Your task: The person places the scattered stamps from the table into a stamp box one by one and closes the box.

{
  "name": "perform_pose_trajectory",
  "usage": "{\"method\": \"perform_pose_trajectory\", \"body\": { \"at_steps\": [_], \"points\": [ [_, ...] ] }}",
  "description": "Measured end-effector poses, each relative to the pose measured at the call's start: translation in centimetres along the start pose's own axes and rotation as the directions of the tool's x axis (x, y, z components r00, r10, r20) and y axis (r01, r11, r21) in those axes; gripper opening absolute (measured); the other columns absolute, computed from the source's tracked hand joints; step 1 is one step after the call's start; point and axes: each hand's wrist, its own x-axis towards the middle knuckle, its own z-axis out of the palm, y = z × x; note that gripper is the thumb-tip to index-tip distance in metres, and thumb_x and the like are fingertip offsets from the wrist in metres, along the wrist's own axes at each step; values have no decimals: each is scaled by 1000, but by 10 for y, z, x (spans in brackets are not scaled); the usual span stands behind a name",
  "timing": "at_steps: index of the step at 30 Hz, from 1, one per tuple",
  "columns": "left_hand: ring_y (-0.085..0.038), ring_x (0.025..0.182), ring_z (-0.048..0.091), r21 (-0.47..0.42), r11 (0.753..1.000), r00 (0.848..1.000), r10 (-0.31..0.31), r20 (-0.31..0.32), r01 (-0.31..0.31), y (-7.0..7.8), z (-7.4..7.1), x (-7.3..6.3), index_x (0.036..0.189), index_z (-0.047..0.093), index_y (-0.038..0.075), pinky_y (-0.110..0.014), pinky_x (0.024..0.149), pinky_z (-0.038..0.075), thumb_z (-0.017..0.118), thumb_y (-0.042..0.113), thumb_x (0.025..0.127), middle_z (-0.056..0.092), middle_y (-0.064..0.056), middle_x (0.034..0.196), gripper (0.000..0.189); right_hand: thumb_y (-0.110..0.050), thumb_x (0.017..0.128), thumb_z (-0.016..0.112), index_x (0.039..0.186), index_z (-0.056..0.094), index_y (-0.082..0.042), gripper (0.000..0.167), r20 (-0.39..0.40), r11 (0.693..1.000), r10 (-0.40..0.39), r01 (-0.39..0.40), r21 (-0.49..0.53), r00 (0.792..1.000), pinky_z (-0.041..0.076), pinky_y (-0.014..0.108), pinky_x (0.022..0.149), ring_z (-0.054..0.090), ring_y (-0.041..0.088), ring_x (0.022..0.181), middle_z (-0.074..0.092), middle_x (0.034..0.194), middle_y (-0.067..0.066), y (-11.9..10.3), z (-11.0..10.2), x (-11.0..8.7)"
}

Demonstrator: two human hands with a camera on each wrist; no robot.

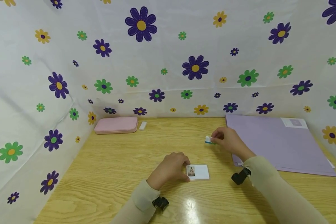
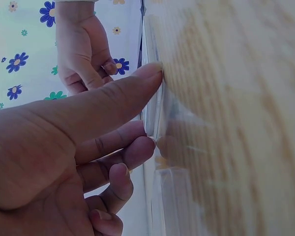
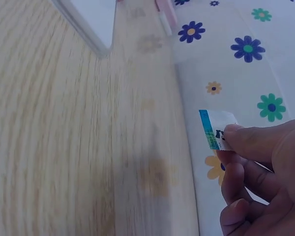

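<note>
A flat white rectangular case (image 1: 202,172) with rounded corners lies on the table, a small brownish picture (image 1: 191,170) at its left end. My left hand (image 1: 170,168) holds that end between thumb and fingers, the thumb at the near edge and the fingers at the far one. Farther back and to the right, my right hand (image 1: 226,140) pinches a small stamp-like piece of white paper (image 3: 215,129) by one side, above the table. Blue and green print runs along the paper's free edge, and some dark print shows beside the thumb. The fingertips hide the rest of it.
Large light purple sheets or folders (image 1: 274,143) lie at the right, close beside my right forearm, with a white label (image 1: 294,123) on top. At the back left are a pink case (image 1: 116,125) and a small white block (image 1: 142,125). A flowered cloth (image 1: 168,56) hangs behind the table.
</note>
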Motion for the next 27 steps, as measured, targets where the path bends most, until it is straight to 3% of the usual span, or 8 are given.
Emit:
{"method": "perform_pose_trajectory", "body": {
  "at_steps": [12, 21, 27],
  "points": [
    [-15, 93, 57, -11, 1000, 1000, 7, -1, -7, 1, -2, -1, 112, 73, 16, -35, 82, 48, 89, 38, 72, 63, 6, 100, 49, -16, 93, 70, 95, 69, -9, 7, -17, 995, -11, 13, 98, 1000, 50, 34, 67, 61, 27, 78, 66, 84, 2, -9, 1, -15],
    [-15, 92, 57, -1, 1000, 1000, 5, -1, -5, 1, -1, 0, 112, 73, 16, -35, 82, 48, 89, 38, 72, 63, 7, 99, 48, -18, 92, 72, 93, 70, -12, 7, -6, 985, -37, 37, 171, 999, 49, 31, 64, 60, 27, 75, 67, 81, 1, -18, 3, -28],
    [-14, 92, 56, 0, 1000, 1000, 1, 4, -1, 0, -1, 0, 112, 73, 17, -35, 82, 47, 89, 39, 72, 63, 7, 99, 48, -19, 92, 72, 90, 71, -14, 6, 23, 979, -64, 59, 193, 998, 48, 29, 61, 57, 21, 72, 66, 80, 0, -25, 6, -35]
  ]
}}
